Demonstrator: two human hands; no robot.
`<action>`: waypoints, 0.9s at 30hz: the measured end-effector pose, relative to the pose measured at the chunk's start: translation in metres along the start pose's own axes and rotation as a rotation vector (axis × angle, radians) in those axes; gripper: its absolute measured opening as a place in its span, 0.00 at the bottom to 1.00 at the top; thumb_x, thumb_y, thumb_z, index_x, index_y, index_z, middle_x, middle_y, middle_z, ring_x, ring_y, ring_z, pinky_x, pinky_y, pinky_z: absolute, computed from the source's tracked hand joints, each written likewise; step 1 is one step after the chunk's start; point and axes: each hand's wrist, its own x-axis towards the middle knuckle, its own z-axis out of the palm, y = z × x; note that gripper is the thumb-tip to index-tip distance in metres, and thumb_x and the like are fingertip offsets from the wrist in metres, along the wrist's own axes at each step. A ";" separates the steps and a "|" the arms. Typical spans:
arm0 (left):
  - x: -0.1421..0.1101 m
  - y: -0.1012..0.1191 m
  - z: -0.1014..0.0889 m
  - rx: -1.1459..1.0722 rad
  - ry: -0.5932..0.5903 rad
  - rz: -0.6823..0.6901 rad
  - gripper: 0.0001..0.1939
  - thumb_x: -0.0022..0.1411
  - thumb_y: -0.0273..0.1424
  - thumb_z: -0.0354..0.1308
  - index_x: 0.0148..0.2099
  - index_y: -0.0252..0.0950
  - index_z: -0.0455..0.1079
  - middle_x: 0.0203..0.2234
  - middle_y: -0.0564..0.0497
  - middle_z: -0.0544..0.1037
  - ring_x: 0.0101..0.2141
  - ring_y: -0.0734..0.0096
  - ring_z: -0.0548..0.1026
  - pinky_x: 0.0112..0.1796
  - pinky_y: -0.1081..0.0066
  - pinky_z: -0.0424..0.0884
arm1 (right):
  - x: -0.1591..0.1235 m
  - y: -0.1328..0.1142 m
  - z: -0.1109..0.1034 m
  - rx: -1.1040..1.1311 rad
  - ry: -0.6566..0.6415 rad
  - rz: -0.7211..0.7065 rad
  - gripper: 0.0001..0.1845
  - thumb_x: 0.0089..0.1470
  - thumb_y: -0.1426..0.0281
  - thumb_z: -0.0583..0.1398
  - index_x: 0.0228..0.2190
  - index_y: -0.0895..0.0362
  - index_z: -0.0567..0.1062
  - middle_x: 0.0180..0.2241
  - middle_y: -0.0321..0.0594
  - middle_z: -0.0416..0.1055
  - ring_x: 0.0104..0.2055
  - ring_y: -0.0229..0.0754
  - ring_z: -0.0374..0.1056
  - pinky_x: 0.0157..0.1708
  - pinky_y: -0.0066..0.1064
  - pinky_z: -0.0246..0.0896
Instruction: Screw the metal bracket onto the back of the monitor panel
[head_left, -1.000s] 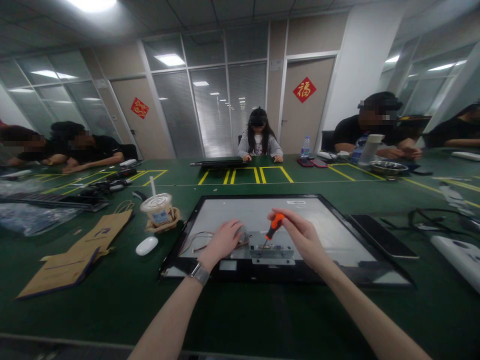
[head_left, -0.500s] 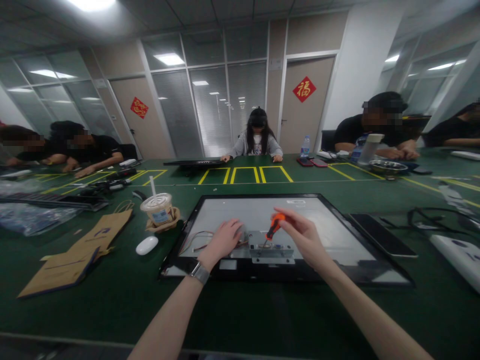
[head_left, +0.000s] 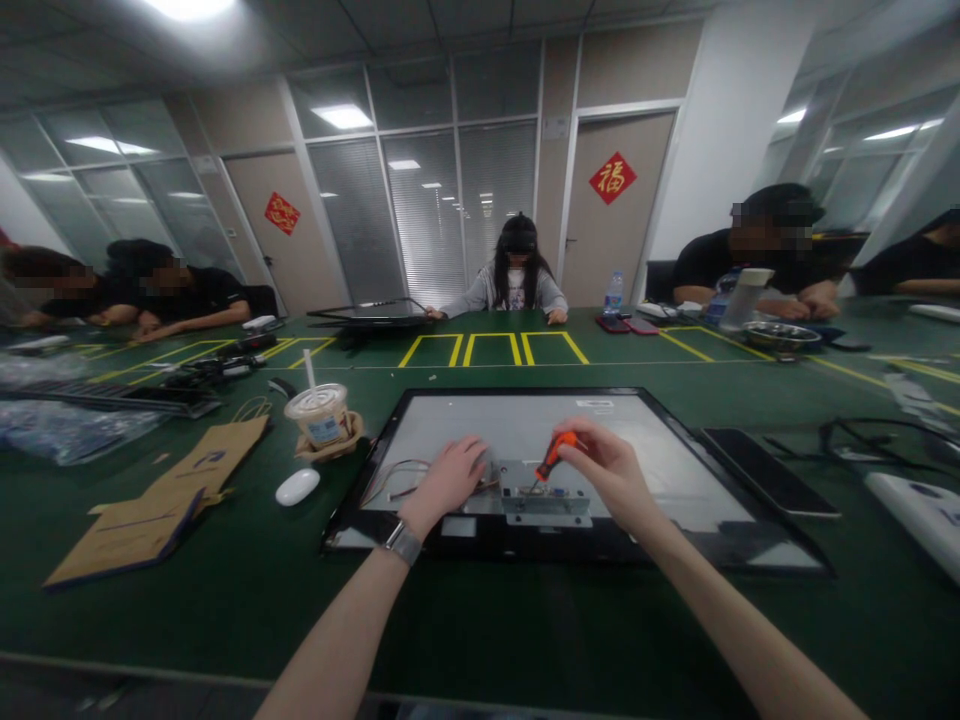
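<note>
My right hand (head_left: 611, 470) grips the orange and black handle of a screwdriver (head_left: 561, 450). The screwdriver leans, its shaft pointing down to the left at a metal bracket (head_left: 546, 508) with connectors along it. My left hand (head_left: 454, 475) lies with fingers stretched out just left of the bracket, beside some thin wires (head_left: 401, 478); what its fingertips touch is hidden. Bracket and wires sit on the grey back of a flat display panel (head_left: 660, 490) with a black frame, lying flat on the green table (head_left: 480, 620).
To the left are an iced drink cup (head_left: 319, 415) in a cardboard holder, a white mouse (head_left: 298, 487) and a paper bag (head_left: 165, 500). A black phone (head_left: 765, 470) and a white device (head_left: 919, 530) lie to the right. A person (head_left: 517, 270) opposite touches another dark panel (head_left: 367, 313).
My right fingers have curled closer round the screwdriver handle, its tip still at the bracket. My left hand stays put. The panel by the person opposite has shifted left and tilted.
</note>
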 end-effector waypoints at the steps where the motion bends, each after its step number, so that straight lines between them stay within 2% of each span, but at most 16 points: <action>1: 0.000 0.000 0.000 0.000 0.002 0.001 0.21 0.72 0.32 0.45 0.63 0.36 0.64 0.64 0.42 0.65 0.63 0.58 0.63 0.63 0.54 0.55 | 0.000 0.000 0.001 0.002 0.025 -0.013 0.09 0.50 0.62 0.68 0.34 0.53 0.80 0.33 0.39 0.73 0.35 0.43 0.72 0.38 0.37 0.73; 3: 0.000 -0.001 0.001 0.001 0.007 0.004 0.20 0.72 0.32 0.45 0.62 0.36 0.64 0.63 0.42 0.65 0.63 0.58 0.63 0.63 0.54 0.56 | 0.000 0.000 0.002 0.017 0.050 -0.031 0.09 0.47 0.63 0.70 0.30 0.53 0.80 0.31 0.37 0.70 0.33 0.41 0.70 0.34 0.35 0.72; 6: 0.000 -0.002 0.003 0.005 0.024 0.016 0.20 0.72 0.32 0.46 0.62 0.37 0.65 0.63 0.42 0.66 0.62 0.58 0.64 0.63 0.54 0.56 | -0.001 0.002 0.002 0.038 0.030 -0.008 0.10 0.50 0.60 0.68 0.32 0.53 0.81 0.32 0.38 0.71 0.34 0.42 0.70 0.35 0.35 0.72; 12: 0.000 -0.003 0.003 0.002 0.016 0.005 0.20 0.71 0.32 0.46 0.62 0.37 0.64 0.63 0.42 0.65 0.62 0.58 0.64 0.63 0.54 0.55 | -0.004 0.000 0.000 0.025 -0.066 0.086 0.17 0.58 0.59 0.62 0.47 0.50 0.79 0.42 0.42 0.77 0.44 0.45 0.74 0.46 0.41 0.71; 18: 0.000 0.001 -0.001 0.000 0.009 0.005 0.20 0.71 0.32 0.46 0.62 0.35 0.65 0.63 0.41 0.66 0.62 0.58 0.64 0.63 0.55 0.56 | -0.003 -0.004 0.001 0.007 -0.069 0.041 0.12 0.60 0.60 0.60 0.41 0.52 0.79 0.42 0.42 0.79 0.46 0.46 0.74 0.50 0.42 0.69; 21: 0.000 0.001 -0.001 0.006 0.018 0.016 0.20 0.71 0.31 0.46 0.61 0.36 0.65 0.63 0.41 0.66 0.62 0.59 0.64 0.62 0.56 0.57 | -0.002 -0.004 0.002 -0.015 -0.046 0.038 0.14 0.56 0.58 0.63 0.39 0.53 0.80 0.41 0.43 0.78 0.42 0.47 0.75 0.44 0.41 0.72; 24: 0.000 0.000 0.000 0.009 0.025 0.016 0.20 0.71 0.31 0.46 0.61 0.37 0.65 0.63 0.42 0.66 0.62 0.59 0.65 0.63 0.56 0.56 | -0.001 -0.004 0.002 0.001 -0.017 0.050 0.14 0.51 0.59 0.67 0.36 0.55 0.80 0.35 0.41 0.76 0.36 0.45 0.74 0.38 0.38 0.74; 27: 0.000 -0.001 0.001 0.005 0.024 0.016 0.20 0.71 0.32 0.46 0.62 0.37 0.65 0.63 0.42 0.66 0.62 0.59 0.64 0.63 0.56 0.56 | -0.002 -0.003 0.002 0.008 -0.002 0.027 0.12 0.50 0.60 0.69 0.33 0.55 0.80 0.33 0.39 0.74 0.34 0.43 0.73 0.36 0.36 0.73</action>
